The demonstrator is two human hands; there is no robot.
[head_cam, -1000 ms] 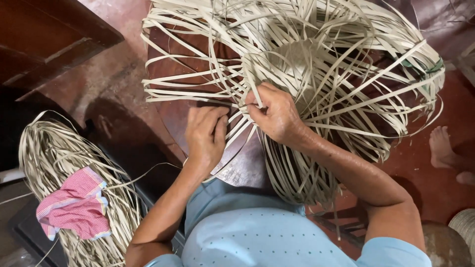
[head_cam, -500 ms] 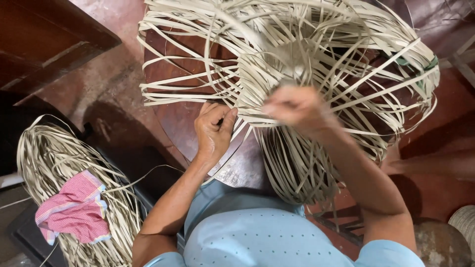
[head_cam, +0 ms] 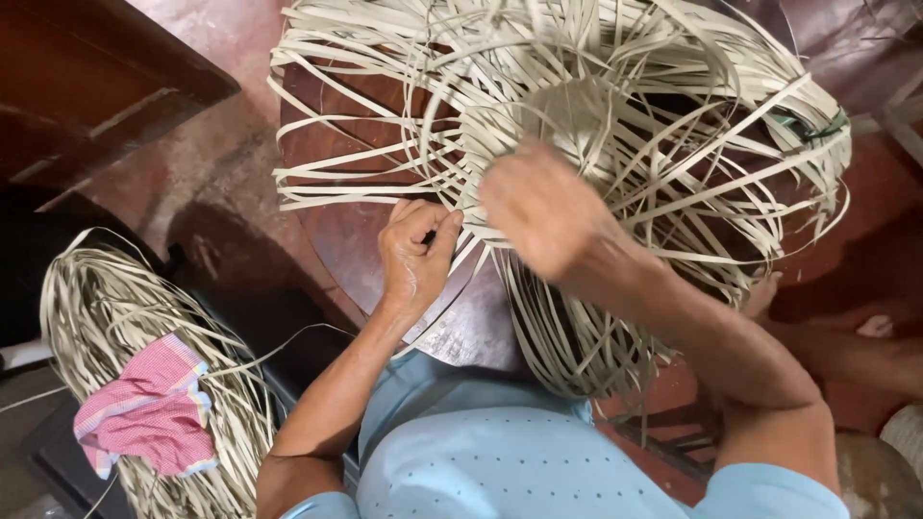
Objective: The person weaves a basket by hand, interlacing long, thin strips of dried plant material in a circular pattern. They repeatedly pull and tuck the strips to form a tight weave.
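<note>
A half-woven piece of pale cane strips (head_cam: 567, 125) lies on a round dark wooden stand (head_cam: 365, 250), with long loose strips fanning out on all sides. My left hand (head_cam: 415, 252) is closed at its near left edge, pinching strips there. My right hand (head_cam: 543, 207) is blurred, raised over the near side of the woven centre, fingers curled around strips. More strips hang down over the stand's near edge between my arms.
A coil of spare cane strips (head_cam: 115, 327) lies on the floor at the left with a pink checked cloth (head_cam: 149, 418) on it. Dark wooden furniture (head_cam: 96, 77) stands at the upper left. The floor is reddish.
My right hand has lifted from beside the left hand and swept up and right over the weave. The left hand has stayed at the near edge.
</note>
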